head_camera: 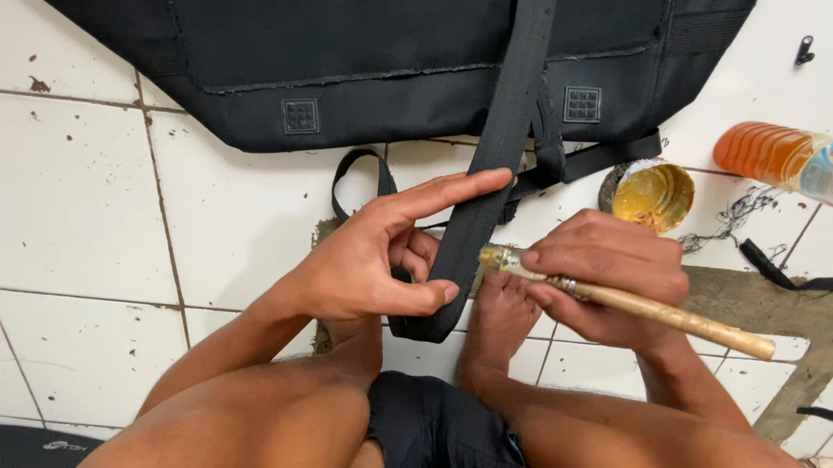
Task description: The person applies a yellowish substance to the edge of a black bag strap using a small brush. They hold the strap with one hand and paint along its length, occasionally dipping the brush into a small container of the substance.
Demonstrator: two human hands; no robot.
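place: small floor-level bag-making workshop | signs: stained white tile floor (68,194) | unfinished black bag (352,48) | open glue tin (653,194) | loose thread scraps (739,217) | strap offcuts (794,277)

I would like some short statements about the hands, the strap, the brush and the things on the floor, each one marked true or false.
1. The left hand holds the black strap. True.
2. The right hand holds a pair of scissors. False: it holds a brush with a wooden handle, its tip at the strap.
3. The small open tin holds yellowish glue. True.
4. The plastic bottle stands upright. False: it lies on its side on the tiled floor, with orange liquid inside.
5. The strap comes from a red bag. False: the bag is black.
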